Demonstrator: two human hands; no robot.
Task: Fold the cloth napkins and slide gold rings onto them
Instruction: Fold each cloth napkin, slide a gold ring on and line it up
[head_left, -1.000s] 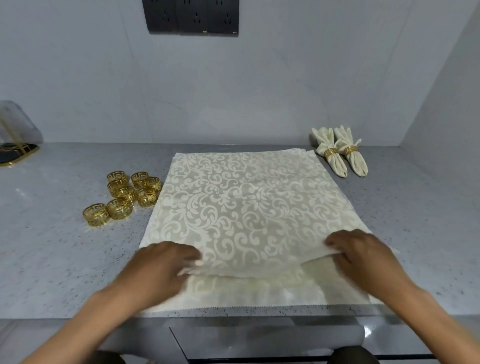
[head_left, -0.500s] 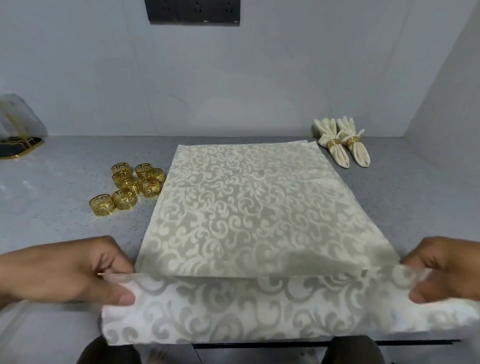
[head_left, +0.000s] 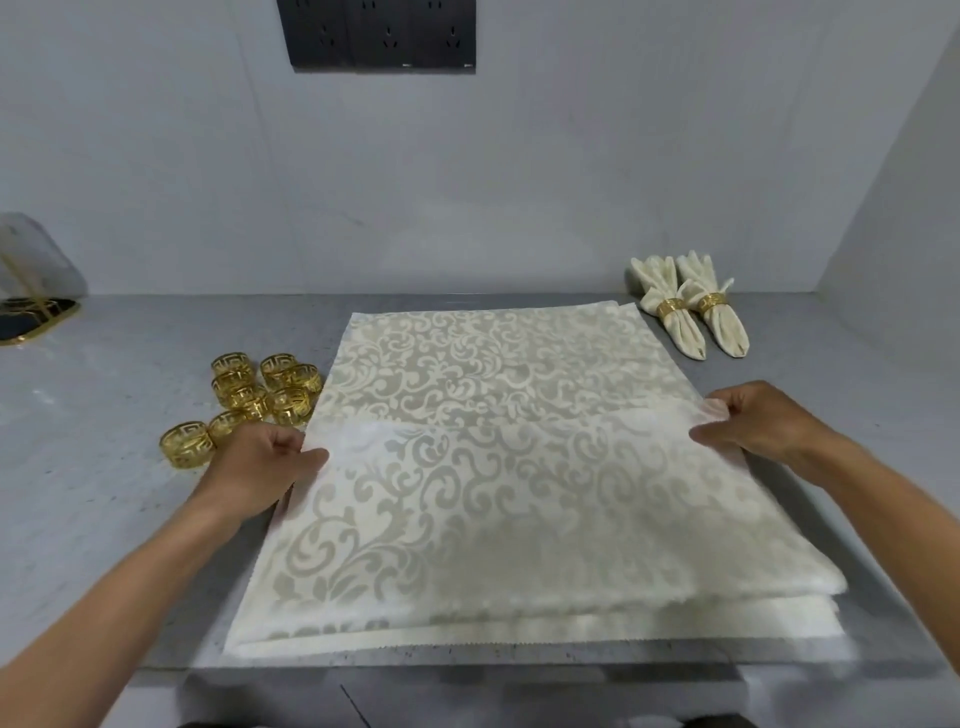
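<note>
A cream damask napkin (head_left: 498, 467) lies on the grey counter (head_left: 104, 467), its near half folded over. The left hand (head_left: 265, 462) and right hand (head_left: 763, 421) each pinch a corner of the folded edge. Loose gold rings (head_left: 260, 389) sit just left of the napkin; two ringed napkins (head_left: 691, 312) lie at far right.

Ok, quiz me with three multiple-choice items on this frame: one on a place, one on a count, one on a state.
1. Where do the loose gold rings lie?
A. left of the napkin stack
B. on the stack
C. beside the finished napkins

2. How many finished napkins already wear rings?
A. none
B. two
C. five

3. What is the top napkin like now?
A. rolled up
B. flat and untouched
C. near edge folded over, held at both corners

Key: 1 A, they cluster by the left hand; 2 B, a pair lies far right; 3 C, the right hand and the left each pinch a corner.
</note>
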